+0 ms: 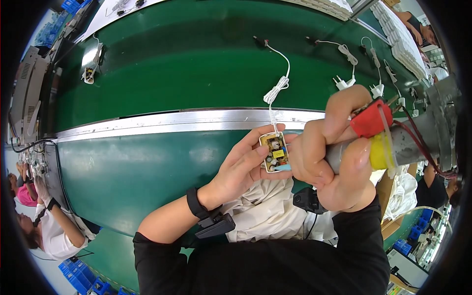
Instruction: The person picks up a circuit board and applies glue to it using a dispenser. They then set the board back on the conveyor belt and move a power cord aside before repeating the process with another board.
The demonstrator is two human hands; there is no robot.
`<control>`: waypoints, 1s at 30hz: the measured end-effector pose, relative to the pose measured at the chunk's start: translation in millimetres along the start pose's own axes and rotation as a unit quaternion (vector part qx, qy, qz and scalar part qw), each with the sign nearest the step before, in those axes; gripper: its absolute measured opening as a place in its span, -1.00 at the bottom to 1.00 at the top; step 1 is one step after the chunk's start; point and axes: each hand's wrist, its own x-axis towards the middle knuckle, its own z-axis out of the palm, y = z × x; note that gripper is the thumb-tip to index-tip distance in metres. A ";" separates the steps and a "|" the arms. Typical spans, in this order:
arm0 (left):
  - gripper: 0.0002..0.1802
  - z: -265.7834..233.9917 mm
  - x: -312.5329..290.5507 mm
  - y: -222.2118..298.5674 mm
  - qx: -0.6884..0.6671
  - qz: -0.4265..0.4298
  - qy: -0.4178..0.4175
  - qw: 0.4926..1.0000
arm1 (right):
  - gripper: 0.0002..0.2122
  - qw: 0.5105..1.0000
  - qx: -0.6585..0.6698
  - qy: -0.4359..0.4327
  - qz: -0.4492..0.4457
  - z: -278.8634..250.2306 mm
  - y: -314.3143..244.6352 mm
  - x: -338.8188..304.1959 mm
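Note:
My left hand holds an open white power adapter housing, its thumb on the near side and fingers behind. A populated circuit board with a yellow component sits inside it. From the housing's top, a white bundled cable runs away onto the green belt. My right hand is wrapped round a thick grey tube-shaped tool with a red switch and a yellow band. Its light blue tip reaches the board's lower edge; whether it touches is unclear.
A metal rail separates the green bench from the belt. More white adapters with cables lie at the right; another opened adapter lies far left. White trays are stacked at the back right. Other people sit at both sides.

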 end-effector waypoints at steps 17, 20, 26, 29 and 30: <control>-0.47 -5.9 70.0 48.5 0.644 0.241 0.087 0.721 | -0.53 1.000 -0.005 0.014 -0.021 8.3 -29.3 -0.7; -0.46 -0.9 76.6 52.2 0.804 0.184 0.175 0.538 | -0.55 1.000 0.023 0.002 -0.022 14.8 -35.6 -5.2; -0.51 0.8 55.7 82.6 0.738 0.283 0.161 0.591 | -0.64 0.994 0.090 0.049 -0.038 8.6 -37.7 -8.0; -0.56 -24.3 28.0 147.3 0.790 0.275 0.257 0.483 | -0.65 0.994 0.083 0.051 -0.040 7.7 -40.9 -7.1; -0.57 -39.5 19.0 172.2 0.806 0.257 0.297 0.442 | -0.62 0.997 0.042 0.037 -0.047 5.4 -41.7 -4.8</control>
